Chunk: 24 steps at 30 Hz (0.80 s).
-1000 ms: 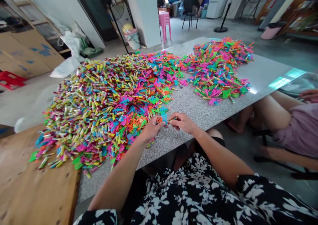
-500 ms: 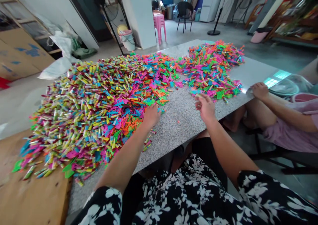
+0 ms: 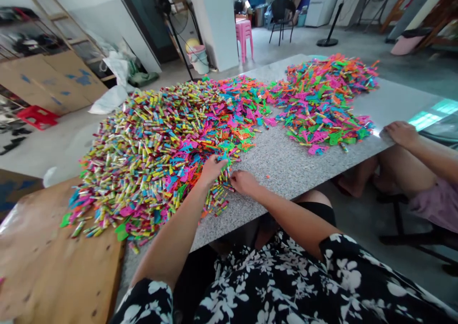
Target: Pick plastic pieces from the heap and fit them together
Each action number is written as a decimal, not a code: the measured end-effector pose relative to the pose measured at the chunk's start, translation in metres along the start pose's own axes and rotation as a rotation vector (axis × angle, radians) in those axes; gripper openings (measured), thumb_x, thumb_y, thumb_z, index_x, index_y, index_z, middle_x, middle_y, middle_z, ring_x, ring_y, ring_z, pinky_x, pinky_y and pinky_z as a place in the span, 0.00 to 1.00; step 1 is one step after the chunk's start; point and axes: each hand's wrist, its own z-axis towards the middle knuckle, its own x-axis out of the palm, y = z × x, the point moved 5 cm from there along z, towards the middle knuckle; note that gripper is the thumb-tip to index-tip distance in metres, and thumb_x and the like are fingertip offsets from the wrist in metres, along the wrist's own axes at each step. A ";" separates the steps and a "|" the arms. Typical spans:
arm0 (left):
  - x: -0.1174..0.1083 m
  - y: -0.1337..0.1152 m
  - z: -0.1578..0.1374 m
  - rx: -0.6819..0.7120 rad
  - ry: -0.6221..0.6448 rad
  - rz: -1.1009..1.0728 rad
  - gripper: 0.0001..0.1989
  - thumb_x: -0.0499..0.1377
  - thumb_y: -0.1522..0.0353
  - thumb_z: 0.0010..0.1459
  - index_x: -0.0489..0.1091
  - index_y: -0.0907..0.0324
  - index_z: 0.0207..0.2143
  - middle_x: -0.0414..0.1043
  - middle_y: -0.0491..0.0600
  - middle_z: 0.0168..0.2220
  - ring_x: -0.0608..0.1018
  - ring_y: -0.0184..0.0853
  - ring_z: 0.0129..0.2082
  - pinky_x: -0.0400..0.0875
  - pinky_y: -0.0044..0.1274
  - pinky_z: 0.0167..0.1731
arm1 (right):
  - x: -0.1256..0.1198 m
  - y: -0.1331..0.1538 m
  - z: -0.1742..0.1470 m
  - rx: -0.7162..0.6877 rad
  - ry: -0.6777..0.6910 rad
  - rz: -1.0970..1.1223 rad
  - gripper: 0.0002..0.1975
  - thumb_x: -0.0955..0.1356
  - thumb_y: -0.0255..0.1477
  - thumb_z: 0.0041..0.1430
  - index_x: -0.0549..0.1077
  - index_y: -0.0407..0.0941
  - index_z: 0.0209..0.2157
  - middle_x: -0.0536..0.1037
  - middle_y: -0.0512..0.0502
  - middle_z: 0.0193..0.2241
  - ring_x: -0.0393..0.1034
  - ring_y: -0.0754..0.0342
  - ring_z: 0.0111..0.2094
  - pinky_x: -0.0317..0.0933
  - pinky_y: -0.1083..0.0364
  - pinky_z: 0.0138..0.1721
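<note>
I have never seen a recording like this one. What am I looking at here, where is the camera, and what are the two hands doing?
The camera sits on a person's head and looks down, so the two bare arms belong to that person. On the speckled stone table lies a big pile of small coloured tubes and flat plastic pieces, with a second pile of plastic pieces farther right. The left hand reaches into the near edge of the big pile; the right hand rests beside it on loose tubes. Whether either grips anything, I cannot tell. Another person's hand rests on the table's right edge.
</note>
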 end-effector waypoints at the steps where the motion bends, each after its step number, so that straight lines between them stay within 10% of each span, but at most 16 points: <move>1: -0.008 0.007 -0.008 -0.055 -0.010 -0.175 0.17 0.73 0.58 0.52 0.76 0.58 0.38 0.77 0.45 0.31 0.77 0.33 0.30 0.71 0.23 0.32 | 0.004 0.007 0.004 0.018 0.000 -0.030 0.16 0.65 0.32 0.72 0.81 0.39 0.50 0.83 0.32 0.48 0.80 0.44 0.46 0.68 0.53 0.46; 7: -0.030 0.028 -0.053 -0.259 -0.032 -0.705 0.23 0.78 0.61 0.41 0.70 0.57 0.33 0.73 0.41 0.26 0.74 0.29 0.23 0.69 0.21 0.21 | 0.012 0.024 0.025 0.087 -0.026 -0.065 0.22 0.67 0.31 0.70 0.74 0.33 0.59 0.78 0.23 0.54 0.79 0.39 0.52 0.70 0.51 0.48; 17: -0.034 0.016 -0.073 -0.211 -0.085 -0.798 0.25 0.78 0.63 0.42 0.68 0.57 0.35 0.72 0.38 0.28 0.75 0.27 0.24 0.73 0.21 0.23 | -0.001 -0.005 0.018 0.098 -0.018 -0.057 0.16 0.70 0.33 0.67 0.78 0.36 0.49 0.80 0.21 0.52 0.77 0.35 0.54 0.69 0.48 0.52; 24: -0.015 0.009 -0.076 -0.233 -0.038 -0.839 0.23 0.78 0.64 0.41 0.74 0.59 0.37 0.79 0.43 0.32 0.79 0.30 0.28 0.73 0.23 0.27 | -0.015 -0.006 -0.001 0.123 -0.060 0.787 0.06 0.70 0.34 0.59 0.71 0.47 0.35 0.75 0.52 0.22 0.71 0.52 0.22 0.67 0.54 0.27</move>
